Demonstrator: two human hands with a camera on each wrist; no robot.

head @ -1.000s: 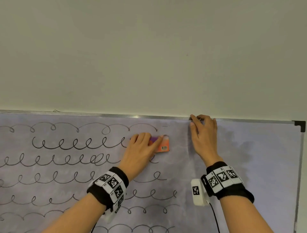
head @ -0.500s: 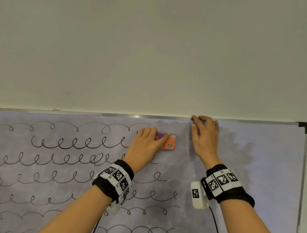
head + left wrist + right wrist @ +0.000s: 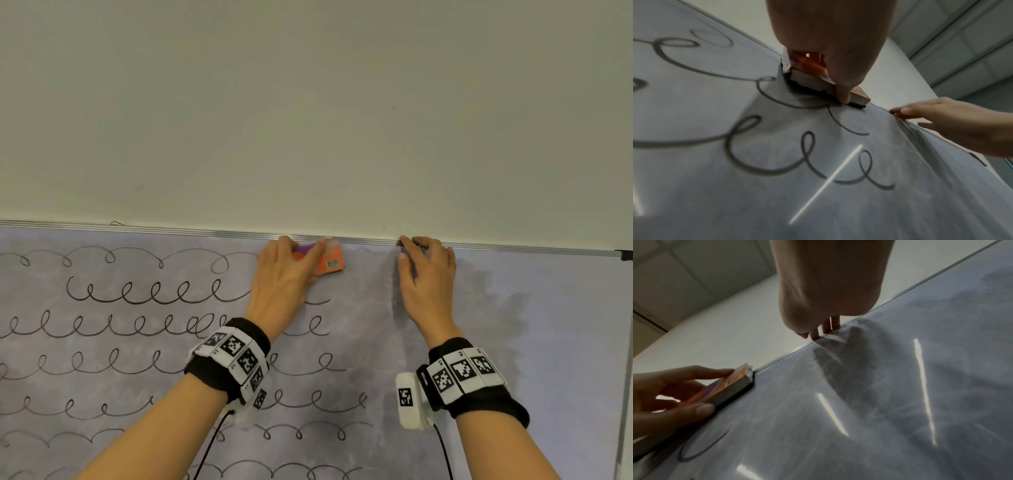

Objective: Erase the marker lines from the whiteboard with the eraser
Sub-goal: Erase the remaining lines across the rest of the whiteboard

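The whiteboard (image 3: pixel 513 342) hangs on the wall, with rows of black looped marker lines (image 3: pixel 154 294) covering its left and middle. My left hand (image 3: pixel 291 270) grips an orange and purple eraser (image 3: pixel 329 263) and presses it flat on the board just under the top frame. In the left wrist view the thumb (image 3: pixel 842 94) clamps the eraser (image 3: pixel 818 78) at its side, felt against the board. To the right of it, my right hand (image 3: pixel 424 270) holds nothing, and its fingertips (image 3: pixel 818 335) rest on the top frame. The eraser (image 3: pixel 731 386) touches that frame.
The aluminium top frame (image 3: pixel 171 230) runs across the view with bare wall (image 3: pixel 308 120) above. The board's right edge and black corner cap (image 3: pixel 626 254) are at far right. The board right of my right hand is a smudged grey with no lines.
My left hand has slid the eraser up and to the right, from the second row to the top frame, and the right end of the top looped line is gone. The right hand has stayed put.
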